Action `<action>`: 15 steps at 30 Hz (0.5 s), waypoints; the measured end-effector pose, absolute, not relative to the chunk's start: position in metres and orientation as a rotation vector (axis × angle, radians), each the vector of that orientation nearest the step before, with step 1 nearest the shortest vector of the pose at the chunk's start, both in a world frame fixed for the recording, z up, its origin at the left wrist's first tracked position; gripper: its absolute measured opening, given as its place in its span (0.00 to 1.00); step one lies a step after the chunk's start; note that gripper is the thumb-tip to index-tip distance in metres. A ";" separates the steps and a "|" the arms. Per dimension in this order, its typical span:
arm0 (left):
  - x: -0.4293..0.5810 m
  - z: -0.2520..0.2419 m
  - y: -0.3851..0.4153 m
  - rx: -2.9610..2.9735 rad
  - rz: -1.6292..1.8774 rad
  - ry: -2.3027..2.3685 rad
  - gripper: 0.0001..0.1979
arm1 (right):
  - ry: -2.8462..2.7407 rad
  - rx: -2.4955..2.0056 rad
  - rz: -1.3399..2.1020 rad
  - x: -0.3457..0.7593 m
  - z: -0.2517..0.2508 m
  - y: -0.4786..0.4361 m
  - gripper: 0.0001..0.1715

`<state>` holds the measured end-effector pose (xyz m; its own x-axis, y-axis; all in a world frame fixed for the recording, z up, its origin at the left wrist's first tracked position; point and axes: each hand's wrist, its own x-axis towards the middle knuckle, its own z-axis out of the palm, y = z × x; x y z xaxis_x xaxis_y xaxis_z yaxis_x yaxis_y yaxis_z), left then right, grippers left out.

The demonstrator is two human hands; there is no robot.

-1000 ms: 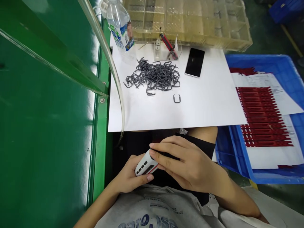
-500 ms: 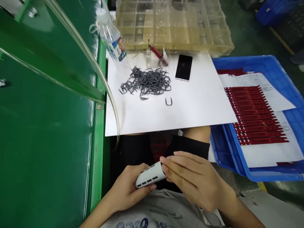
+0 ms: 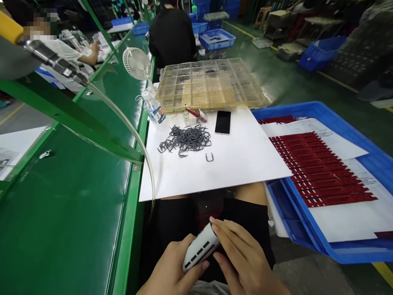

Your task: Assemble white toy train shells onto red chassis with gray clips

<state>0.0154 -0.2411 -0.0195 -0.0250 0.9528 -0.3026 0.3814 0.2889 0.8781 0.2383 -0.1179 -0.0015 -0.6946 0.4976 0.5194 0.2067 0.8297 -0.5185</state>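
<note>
Above my lap I hold a long, pale grey plastic housing [image 3: 201,246] with a row of dark slots along its side. My left hand [image 3: 173,266] is wrapped around its near end, thumb along the lower side. The fingers of my right hand [image 3: 242,254] lie close together against its far end, with the thumb beneath. Beyond my hands, a pile of dark grey bent clips [image 3: 188,139] rests on the white board [image 3: 184,178]. A single U-shaped clip [image 3: 209,158] lies apart from the pile.
A phone [image 3: 222,122], a bottle [image 3: 154,110] and a red-and-black tool [image 3: 195,114] stand or lie toward the back, before a clear divided tray [image 3: 215,88]. Red strips [image 3: 325,172] lie in a blue crate [image 3: 346,250] at right. A hose [image 3: 135,131] hangs at left by the green bench [image 3: 80,213]. Co-workers sit farther off.
The view has tilted up, bringing the fan and co-workers into sight. The housing is turned more steeply upward in my hands, and my right thumb now shows below it.
</note>
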 end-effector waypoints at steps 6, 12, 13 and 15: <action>0.016 -0.003 -0.226 1.392 0.653 1.641 0.13 | -2.145 -0.594 0.653 0.229 -0.004 -0.116 0.38; 0.024 0.003 -0.218 1.406 0.703 1.608 0.13 | -2.005 -0.675 0.772 0.235 -0.003 -0.112 0.43; 0.025 0.003 -0.217 1.412 0.706 1.595 0.13 | -2.010 -0.673 0.814 0.237 -0.001 -0.112 0.44; 0.028 0.002 -0.215 1.419 0.705 1.579 0.12 | -2.060 -0.637 0.847 0.240 0.004 -0.112 0.44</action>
